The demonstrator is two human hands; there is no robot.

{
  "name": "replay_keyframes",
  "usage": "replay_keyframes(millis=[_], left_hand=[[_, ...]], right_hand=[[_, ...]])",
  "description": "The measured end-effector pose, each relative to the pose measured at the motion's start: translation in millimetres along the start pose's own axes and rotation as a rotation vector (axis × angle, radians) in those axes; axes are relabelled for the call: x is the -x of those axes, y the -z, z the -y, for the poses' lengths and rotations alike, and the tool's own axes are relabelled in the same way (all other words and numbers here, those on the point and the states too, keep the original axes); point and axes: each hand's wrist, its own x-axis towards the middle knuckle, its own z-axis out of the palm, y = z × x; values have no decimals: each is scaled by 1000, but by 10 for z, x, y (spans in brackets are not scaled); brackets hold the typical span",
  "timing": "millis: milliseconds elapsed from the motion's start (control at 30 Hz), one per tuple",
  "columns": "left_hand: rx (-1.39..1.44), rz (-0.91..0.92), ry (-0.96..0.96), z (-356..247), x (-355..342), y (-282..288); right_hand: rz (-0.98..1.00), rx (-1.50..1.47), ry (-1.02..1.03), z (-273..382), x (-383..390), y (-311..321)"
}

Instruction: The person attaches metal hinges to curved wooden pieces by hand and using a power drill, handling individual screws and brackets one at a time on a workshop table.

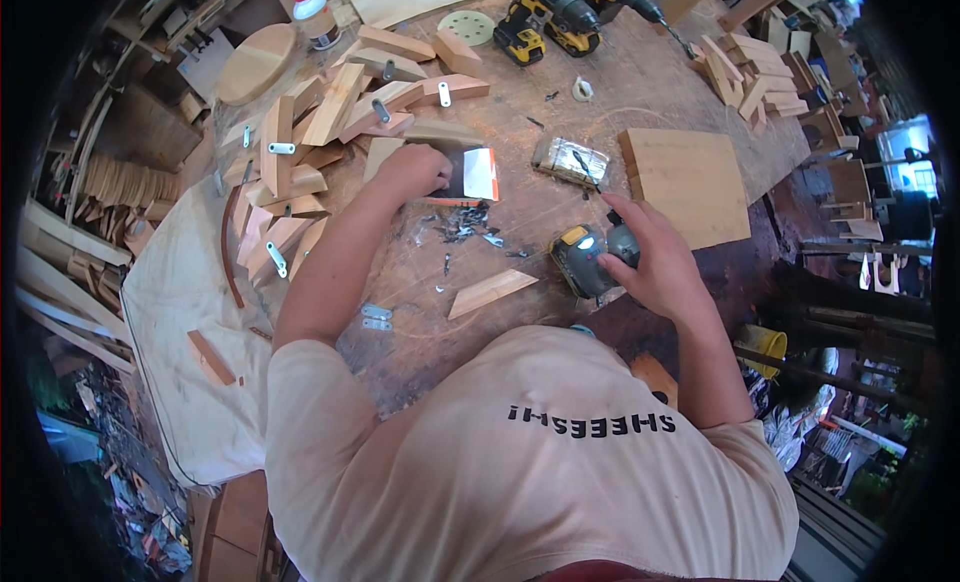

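Observation:
My left hand (421,172) reaches into a small open cardboard box (481,176), its fingers curled together inside. What they hold, if anything, is hidden. My right hand (655,257) is wrapped around a cordless drill (622,244); its yellow-and-black battery (577,260) faces me and its long bit points away to the far left. Small dark screws (465,222) lie scattered just in front of the box. Nearer me are an angle-cut wood piece (492,294) and a few grey metal plates (376,317).
Angle-cut wood blocks (340,104), some with metal plates, are heaped at the left. A square board (686,188) lies right, beside a shiny wrapped packet (570,162). Two more drills (545,22), a glue bottle (316,18) and a round wood disc (257,62) stand farther back.

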Motion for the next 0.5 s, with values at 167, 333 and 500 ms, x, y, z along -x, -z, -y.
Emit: replay_keyframes(millis=[167,333,500], left_hand=[[139,-116,28,-38,37,76],[940,-348,219,-148,151,144],[1434,-258,273,-264,282,146]], right_hand=[[7,18,-33,9,36,3],[14,32,-31,13,51,10],[-15,44,-20,-28,68,-5]])
